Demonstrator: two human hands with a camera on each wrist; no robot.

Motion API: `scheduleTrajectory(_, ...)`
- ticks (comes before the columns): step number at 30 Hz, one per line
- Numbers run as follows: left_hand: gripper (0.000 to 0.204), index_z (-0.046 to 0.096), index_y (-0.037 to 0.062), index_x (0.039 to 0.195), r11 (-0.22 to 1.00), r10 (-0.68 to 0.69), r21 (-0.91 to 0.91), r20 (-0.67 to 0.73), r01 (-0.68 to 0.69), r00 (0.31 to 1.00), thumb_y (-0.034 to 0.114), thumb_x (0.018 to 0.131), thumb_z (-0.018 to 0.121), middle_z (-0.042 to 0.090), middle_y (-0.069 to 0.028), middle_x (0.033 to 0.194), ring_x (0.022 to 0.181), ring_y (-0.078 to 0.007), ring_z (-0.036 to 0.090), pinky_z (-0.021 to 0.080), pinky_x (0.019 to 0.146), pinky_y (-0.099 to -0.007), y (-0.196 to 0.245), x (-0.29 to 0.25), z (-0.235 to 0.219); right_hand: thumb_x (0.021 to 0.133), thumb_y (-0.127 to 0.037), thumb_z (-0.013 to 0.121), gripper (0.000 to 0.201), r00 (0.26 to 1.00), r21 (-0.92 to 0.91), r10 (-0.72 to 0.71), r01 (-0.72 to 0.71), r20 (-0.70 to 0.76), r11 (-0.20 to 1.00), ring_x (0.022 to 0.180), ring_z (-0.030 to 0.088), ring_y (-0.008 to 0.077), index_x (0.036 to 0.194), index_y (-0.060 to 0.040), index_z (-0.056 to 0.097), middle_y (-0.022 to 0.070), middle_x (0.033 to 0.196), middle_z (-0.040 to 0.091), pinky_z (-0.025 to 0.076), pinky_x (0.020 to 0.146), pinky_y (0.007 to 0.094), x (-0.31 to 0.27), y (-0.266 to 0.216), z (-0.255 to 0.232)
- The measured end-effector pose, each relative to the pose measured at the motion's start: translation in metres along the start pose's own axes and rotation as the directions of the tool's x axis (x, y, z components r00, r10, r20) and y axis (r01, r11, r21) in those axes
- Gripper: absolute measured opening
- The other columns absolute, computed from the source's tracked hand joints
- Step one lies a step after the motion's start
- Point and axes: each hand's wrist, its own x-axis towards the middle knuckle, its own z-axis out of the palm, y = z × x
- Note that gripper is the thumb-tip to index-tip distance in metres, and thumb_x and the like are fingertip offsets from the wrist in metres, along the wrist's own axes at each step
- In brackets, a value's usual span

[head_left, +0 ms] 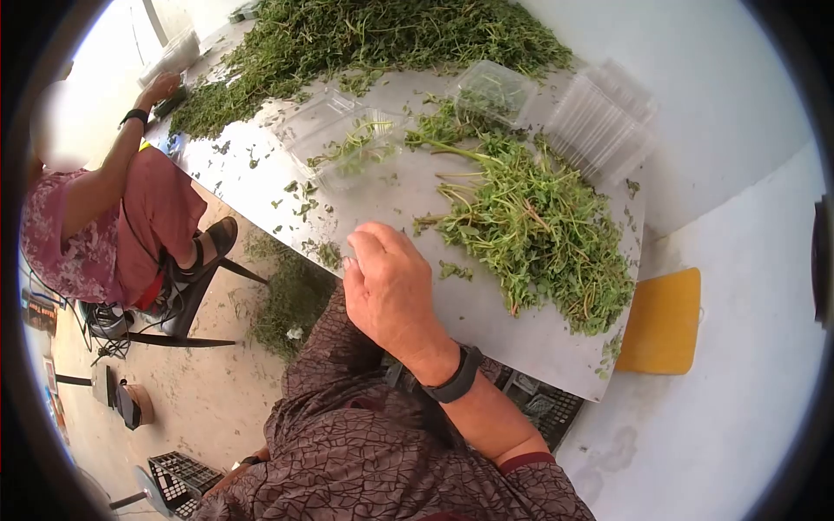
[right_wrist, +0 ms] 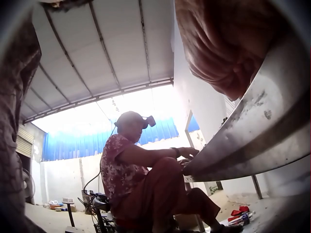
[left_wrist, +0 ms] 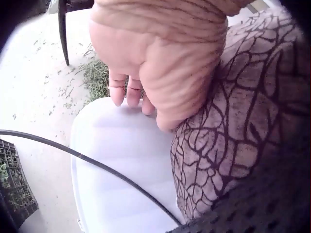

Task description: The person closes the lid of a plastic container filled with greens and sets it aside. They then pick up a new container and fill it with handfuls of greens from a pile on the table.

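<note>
My right hand (head_left: 388, 286) is over the front edge of the metal table (head_left: 486, 321), its fingers curled in and the thumb against them. Nothing shows in it, though its underside is hidden. Right of it lies a heap of leafy green stems (head_left: 539, 226). Beyond it, an open clear plastic box (head_left: 300, 139) holds a few sprigs. The right wrist view catches the same hand (right_wrist: 221, 53) low at the tabletop. My left hand (left_wrist: 155, 63) hangs beside my patterned clothing, fingers loosely down in front of a white seat (left_wrist: 121, 160), with nothing in them.
A larger mound of greens (head_left: 391, 35) covers the table's far side. Another clear box (head_left: 495, 91) and a stack of clear boxes (head_left: 599, 122) stand at the right. Another person (head_left: 95, 208) sits at the left. A yellow board (head_left: 662, 321) leans by the wall.
</note>
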Motion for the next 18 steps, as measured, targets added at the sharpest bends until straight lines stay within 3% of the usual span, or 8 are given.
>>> scheduleTrajectory(8, 0.037, 0.063, 0.0111, 0.121, 0.991, -0.094, 0.100, 0.086, 0.086, 0.992, 0.019, 0.086, 0.064, 0.065, -0.0159, 0.119, 0.114, -0.0305, 0.059, 0.046, 0.097, -0.0377, -0.077, -0.017, 0.035, 0.074, 0.001, 0.065, 0.026, 1.000, -0.013, -0.008, 0.008, 0.001, 1.000, 0.096, 0.061, 0.0360, 0.100, 0.0025, 0.060, 0.0172, 0.105, 0.062, 0.050, 0.083, 0.0414, -0.001, 0.001, 0.001)
scheduleTrajectory(18, 0.039, 0.062, 0.0109, 0.122, 0.949, -0.239, 0.247, 0.165, 0.195, 0.957, 0.024, 0.085, 0.065, 0.064, -0.0163, 0.120, 0.114, -0.0310, 0.059, 0.046, 0.097, -0.0381, -0.124, -0.030, 0.032, 0.074, 0.002, 0.065, 0.027, 1.000, -0.002, -0.019, 0.019, 0.018, 1.000, 0.096, 0.061, 0.0359, 0.100, 0.0033, 0.059, 0.0172, 0.105, 0.062, 0.051, 0.083, 0.0413, -0.001, 0.000, -0.001)
